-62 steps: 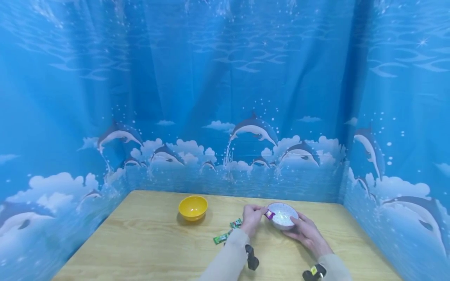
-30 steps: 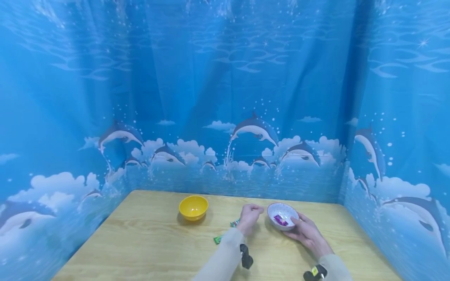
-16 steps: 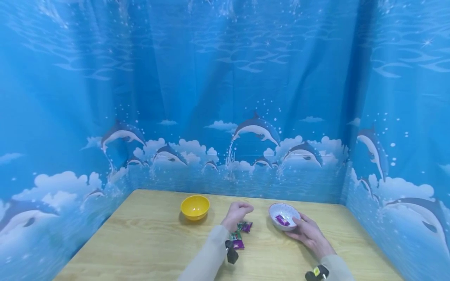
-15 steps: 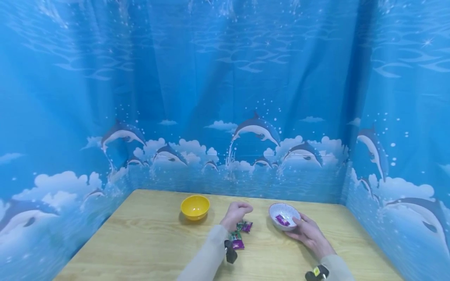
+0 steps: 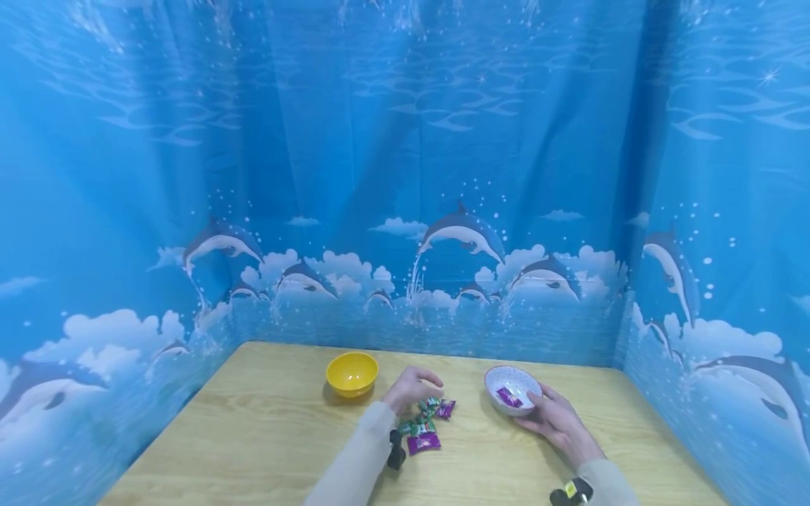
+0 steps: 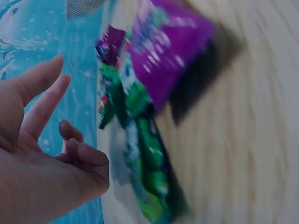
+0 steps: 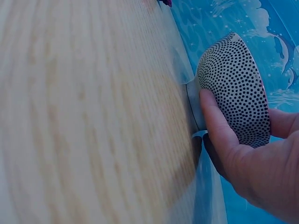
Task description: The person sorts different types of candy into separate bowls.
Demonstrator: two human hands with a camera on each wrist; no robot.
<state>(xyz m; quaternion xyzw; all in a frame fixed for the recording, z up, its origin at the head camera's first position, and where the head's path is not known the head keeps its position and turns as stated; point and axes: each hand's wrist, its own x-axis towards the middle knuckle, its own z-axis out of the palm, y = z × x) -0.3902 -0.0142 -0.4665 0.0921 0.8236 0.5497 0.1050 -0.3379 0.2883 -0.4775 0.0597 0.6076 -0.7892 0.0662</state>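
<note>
My right hand (image 5: pixel 557 420) grips a white bowl with dark dots (image 7: pixel 231 88), thumb at the rim and fingers against the underside. Inside the bowl lies a purple-wrapped candy (image 5: pixel 509 397). My left hand (image 5: pixel 413 388) holds nothing; its fingers are loosely bent above a small heap of wrapped candies. Green candies (image 5: pixel 422 426) make up much of the heap. One purple candy (image 5: pixel 424 443) lies at its near side and another purple candy (image 5: pixel 446 409) at its right. In the left wrist view the left hand (image 6: pixel 51 149) is beside the candies, apart from them.
A yellow bowl (image 5: pixel 351 374) stands on the wooden table (image 5: pixel 253 422), left of the candies. A blue curtain printed with dolphins (image 5: pixel 405 176) encloses the table's back and sides. A dark wrist camera (image 5: pixel 396 450) sits on the left sleeve.
A purple candy went from my left hand into the dotted bowl. My left hand then moved left, away from the bowl, uncovering the candy heap. The right hand keeps its hold.
</note>
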